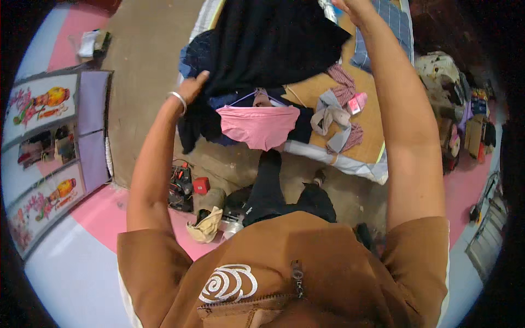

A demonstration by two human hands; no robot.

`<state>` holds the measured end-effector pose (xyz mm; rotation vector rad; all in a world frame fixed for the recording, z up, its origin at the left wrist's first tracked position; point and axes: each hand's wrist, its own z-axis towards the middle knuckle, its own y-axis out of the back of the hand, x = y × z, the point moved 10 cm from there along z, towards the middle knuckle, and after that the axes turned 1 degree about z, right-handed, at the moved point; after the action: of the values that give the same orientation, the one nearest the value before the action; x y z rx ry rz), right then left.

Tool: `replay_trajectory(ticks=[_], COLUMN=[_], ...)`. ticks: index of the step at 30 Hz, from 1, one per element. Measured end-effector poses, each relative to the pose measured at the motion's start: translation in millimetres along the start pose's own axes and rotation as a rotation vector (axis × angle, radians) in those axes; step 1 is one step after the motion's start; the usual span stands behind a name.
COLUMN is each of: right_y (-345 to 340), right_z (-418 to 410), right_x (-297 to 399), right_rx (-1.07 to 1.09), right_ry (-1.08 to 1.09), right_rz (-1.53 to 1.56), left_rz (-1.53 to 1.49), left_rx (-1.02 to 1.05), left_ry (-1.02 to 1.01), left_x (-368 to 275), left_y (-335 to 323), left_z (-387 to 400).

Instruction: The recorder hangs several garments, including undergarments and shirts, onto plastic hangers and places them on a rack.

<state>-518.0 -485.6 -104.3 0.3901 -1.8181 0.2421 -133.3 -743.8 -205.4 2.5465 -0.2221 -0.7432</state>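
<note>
A large black garment spreads out over the far half of the bed. My left hand, with a silver bracelet at the wrist, grips its left edge; the fingers are partly hidden in the dark cloth. My right hand is raised at the top edge and partly cut off, so its hold is not clear. Pink underpants hang on a purple hanger at the near edge of the bed. Dark blue clothing shows beneath the black garment at the left.
Grey and red-checked cloths lie on the bed by a small pink packet. A blue checked pillow lies farther up. Tools and a beige cloth bag sit on the floor at left, near a painted cabinet.
</note>
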Motion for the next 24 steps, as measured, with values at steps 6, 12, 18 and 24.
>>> replay_trajectory(ticks=[6,12,18,24], right_y=[-32.1,74.2,82.3,110.3], right_z=[-107.2,-296.2,-350.3,-302.8], right_x=[-140.6,-397.0,-477.4,-495.2], right_rx=[0.210,0.288,0.576,0.261], right_ry=[0.324,-0.497,-0.240,-0.412], right_rz=[-0.592,-0.903,-0.747,-0.670], left_rz=[0.239,0.634,0.613,0.874], left_rx=[-0.379,0.114,-0.184,-0.247], left_ry=[-0.306,-0.320,-0.371,-0.297], left_x=[13.3,74.7,57.1,52.6], left_y=[-27.0,-197.2,-234.5,-262.8], left_z=[83.9,91.6,171.0,199.6])
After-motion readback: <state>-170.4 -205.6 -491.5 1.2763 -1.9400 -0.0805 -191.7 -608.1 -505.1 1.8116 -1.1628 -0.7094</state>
